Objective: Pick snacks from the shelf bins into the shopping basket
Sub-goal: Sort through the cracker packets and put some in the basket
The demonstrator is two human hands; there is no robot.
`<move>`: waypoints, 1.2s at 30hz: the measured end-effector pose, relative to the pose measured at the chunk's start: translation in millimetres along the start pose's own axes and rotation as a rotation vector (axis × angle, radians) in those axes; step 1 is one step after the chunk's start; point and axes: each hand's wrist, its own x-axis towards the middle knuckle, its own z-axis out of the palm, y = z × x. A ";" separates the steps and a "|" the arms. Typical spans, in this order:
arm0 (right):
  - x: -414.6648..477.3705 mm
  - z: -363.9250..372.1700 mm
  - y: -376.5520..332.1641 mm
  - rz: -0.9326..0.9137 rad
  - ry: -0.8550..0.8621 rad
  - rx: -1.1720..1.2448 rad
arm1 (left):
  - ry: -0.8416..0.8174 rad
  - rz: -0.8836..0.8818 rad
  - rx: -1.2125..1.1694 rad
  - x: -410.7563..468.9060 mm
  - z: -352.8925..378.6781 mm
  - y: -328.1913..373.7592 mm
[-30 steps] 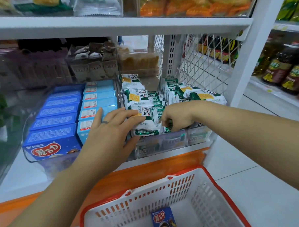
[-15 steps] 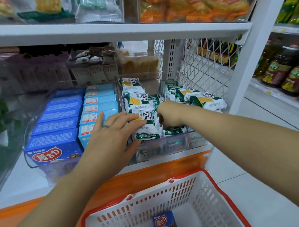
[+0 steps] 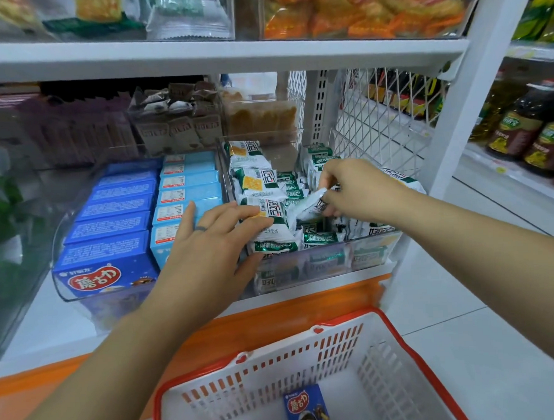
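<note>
A clear bin on the lower shelf holds several green-and-white cracker packets. My left hand lies over the front packet, fingers on top and thumb under its front edge. My right hand pinches another packet by its end and lifts it above the pile. Below stands a white shopping basket with a red rim. A blue snack box lies in it.
A second clear bin to the left holds several blue boxes. More snack bins sit behind and on the upper shelf. A white wire mesh panel closes the right side. Bottles stand on a neighbouring shelf.
My right hand has come up out of the pile with a packet pinched in its fingers. My left hand has stayed on the front packet.
</note>
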 end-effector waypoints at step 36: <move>-154.1 25.9 5.1 0.194 0.062 0.874 | -0.169 -0.587 -1.249 -36.6 -0.6 93.3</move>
